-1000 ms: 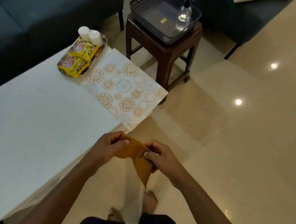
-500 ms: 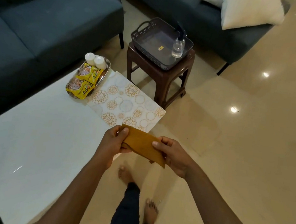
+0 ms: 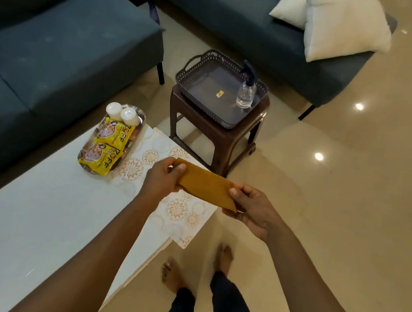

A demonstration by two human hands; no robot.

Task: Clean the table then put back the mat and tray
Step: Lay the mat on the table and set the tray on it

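Note:
A folded brown cloth (image 3: 207, 185) is stretched between my two hands above the table's right end. My left hand (image 3: 163, 178) pinches its left end and my right hand (image 3: 252, 209) pinches its right end. Under them a white mat with gold circles (image 3: 181, 211) lies on the white table (image 3: 39, 227), one corner hanging over the edge. A steel tray (image 3: 140, 121) with yellow snack packets and two white cups sits at the table's far end, touching the mat.
A brown stool (image 3: 229, 138) beyond the table carries a dark perforated basket (image 3: 210, 57) with a spray bottle (image 3: 245, 94). Dark sofas stand left and behind, with white pillows (image 3: 340, 27). My bare feet are on the tiled floor.
I have stepped towards the table's far end. My hands have drawn the cloth out from a hanging bunch to a flat folded strip, raised over the mat.

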